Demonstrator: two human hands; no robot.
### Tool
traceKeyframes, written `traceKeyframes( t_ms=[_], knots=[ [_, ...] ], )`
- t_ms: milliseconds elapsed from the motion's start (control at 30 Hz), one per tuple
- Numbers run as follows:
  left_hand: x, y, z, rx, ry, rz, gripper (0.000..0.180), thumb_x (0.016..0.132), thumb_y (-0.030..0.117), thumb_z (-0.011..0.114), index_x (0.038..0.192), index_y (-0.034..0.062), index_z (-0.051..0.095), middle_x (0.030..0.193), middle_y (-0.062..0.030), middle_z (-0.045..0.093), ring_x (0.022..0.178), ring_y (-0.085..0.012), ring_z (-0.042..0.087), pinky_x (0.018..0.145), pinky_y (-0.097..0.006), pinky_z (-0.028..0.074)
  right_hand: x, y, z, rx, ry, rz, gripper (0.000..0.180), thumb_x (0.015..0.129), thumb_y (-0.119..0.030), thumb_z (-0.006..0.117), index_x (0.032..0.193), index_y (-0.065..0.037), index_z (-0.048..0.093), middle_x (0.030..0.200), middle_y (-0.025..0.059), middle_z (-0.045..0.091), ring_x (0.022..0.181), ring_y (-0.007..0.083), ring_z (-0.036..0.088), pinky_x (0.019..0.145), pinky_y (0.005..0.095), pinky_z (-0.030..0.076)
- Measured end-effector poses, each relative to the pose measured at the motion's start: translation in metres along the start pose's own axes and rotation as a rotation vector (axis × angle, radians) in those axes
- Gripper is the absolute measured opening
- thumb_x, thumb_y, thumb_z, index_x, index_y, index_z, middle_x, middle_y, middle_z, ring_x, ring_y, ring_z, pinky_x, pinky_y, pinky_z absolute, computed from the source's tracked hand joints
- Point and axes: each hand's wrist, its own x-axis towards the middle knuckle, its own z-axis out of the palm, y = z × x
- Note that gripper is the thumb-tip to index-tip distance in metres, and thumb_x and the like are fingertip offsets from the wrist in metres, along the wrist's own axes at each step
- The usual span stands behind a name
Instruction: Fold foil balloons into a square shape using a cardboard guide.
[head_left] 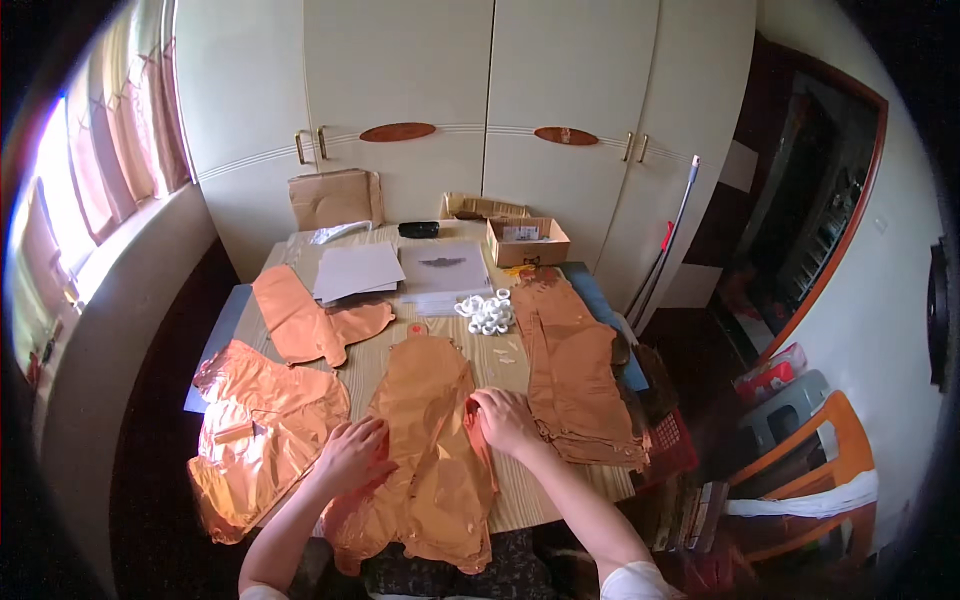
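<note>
A flat copper-coloured foil balloon [425,400] lies lengthwise before me, its near end hanging over the table's front edge. My left hand [350,455] holds its left edge with bent fingers. At its right edge my right hand [505,420] is closed, pinching the foil between thumb and fingers. The foil folds up a little by both hands. Left of it lie a crumpled, shiny foil balloon [270,410] and, farther back, a folded foil piece [300,315]. To the right is a neat stack of flat foil balloons [570,370].
White rings [487,312] lie piled at mid-table. Behind are grey sheets [358,270], a clear-plastic stack [445,268], a black tray [418,230] and an open cardboard box [528,241]. A wooden chair [835,440] stands at right; a cabinet [400,70] backs the table [510,510].
</note>
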Motion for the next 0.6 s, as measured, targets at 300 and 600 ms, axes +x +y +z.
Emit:
traceKeyframes(
  t_ms=[300, 600],
  knots=[
    [0.014, 0.017, 0.005, -0.004, 0.006, 0.013, 0.068, 0.080, 0.049, 0.066, 0.127, 0.0012, 0.054, 0.136, -0.0133, 0.051, 0.131, -0.0283, 0.043, 0.107, -0.042, 0.032, 0.001, -0.003, -0.003, 0.008, 0.030, 0.018, 0.029, 0.089, -0.016, 0.053, 0.117, -0.008, 0.055, 0.119, 0.0108, 0.060, 0.114, 0.0288, 0.055, 0.098, 0.0428, 0.040],
    [0.023, 0.015, 0.013, -0.084, 0.012, 0.004, 0.067, 0.079, 0.049, 0.068, 0.126, 0.0038, 0.055, 0.134, -0.0120, 0.051, 0.126, -0.0302, 0.046, 0.103, -0.043, 0.035, 0.003, 0.006, 0.006, 0.167, 0.059, 0.022, 0.034, 0.085, -0.018, 0.062, 0.114, -0.002, 0.055, 0.118, 0.0159, 0.056, 0.114, 0.0322, 0.052, 0.101, 0.0413, 0.041]
  ],
)
